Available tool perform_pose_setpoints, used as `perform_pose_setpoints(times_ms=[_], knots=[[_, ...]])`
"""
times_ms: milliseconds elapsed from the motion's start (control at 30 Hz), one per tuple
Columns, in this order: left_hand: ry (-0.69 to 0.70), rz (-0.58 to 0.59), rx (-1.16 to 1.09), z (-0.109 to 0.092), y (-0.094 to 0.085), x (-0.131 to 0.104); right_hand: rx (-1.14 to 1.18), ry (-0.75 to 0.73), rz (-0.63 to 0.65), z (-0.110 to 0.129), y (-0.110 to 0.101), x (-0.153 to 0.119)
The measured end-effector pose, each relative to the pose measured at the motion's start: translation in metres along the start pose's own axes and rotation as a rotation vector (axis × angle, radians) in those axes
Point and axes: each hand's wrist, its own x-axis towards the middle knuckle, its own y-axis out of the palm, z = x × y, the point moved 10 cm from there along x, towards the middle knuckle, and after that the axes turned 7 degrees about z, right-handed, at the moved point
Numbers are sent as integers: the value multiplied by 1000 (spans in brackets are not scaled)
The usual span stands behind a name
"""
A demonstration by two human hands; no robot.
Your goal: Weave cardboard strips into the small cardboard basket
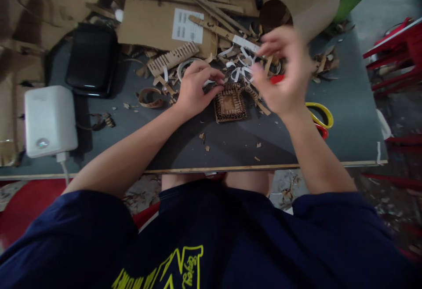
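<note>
A small square piece built of corrugated cardboard strips [230,115] lies on the dark table, with a tan recessed middle. My left hand [198,87] is closed at its upper left corner, thumb and fingertips gripping the edge. From the piece's upper right, a corrugated strip [249,92] curls away across the tabletop. My right hand [285,71] is raised to the right of it, blurred by motion. Its thumb and fingers are apart, and I see nothing held between them. Scissors [320,115] with yellow and red handles lie partly behind my right wrist.
Paper and cardboard scraps [239,62] lie beyond my hands. A notched cardboard strip [173,59] and flat cardboard [145,20] are behind. A cardboard tube [308,5] lies back right. At left are a black case [92,58] and a white device [51,119] with a cable.
</note>
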Motion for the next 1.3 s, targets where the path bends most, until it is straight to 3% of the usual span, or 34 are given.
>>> perform_pose_setpoints(times_ms=[167,233,467,567,733,900,1100,1300], knots=[[-43,5,-22,3,-5,0,71,-142,88,-8,50,20],[-38,42,-54,3,-2,1,89,-128,63,-17,57,20],[8,81,-152,-8,3,-1,113,-139,60,-13,53,4],[2,46,-124,-8,-3,-1,93,-91,42,-19,52,4],[-5,-22,25,11,-12,2,51,-25,24,-42,54,5],[-104,-62,159,34,-4,0,-4,-40,13,-41,56,1],[-188,-107,196,41,0,-5,-42,44,7,-45,53,-1],[-133,-96,179,52,2,-9,-116,108,9,-57,52,-1]])
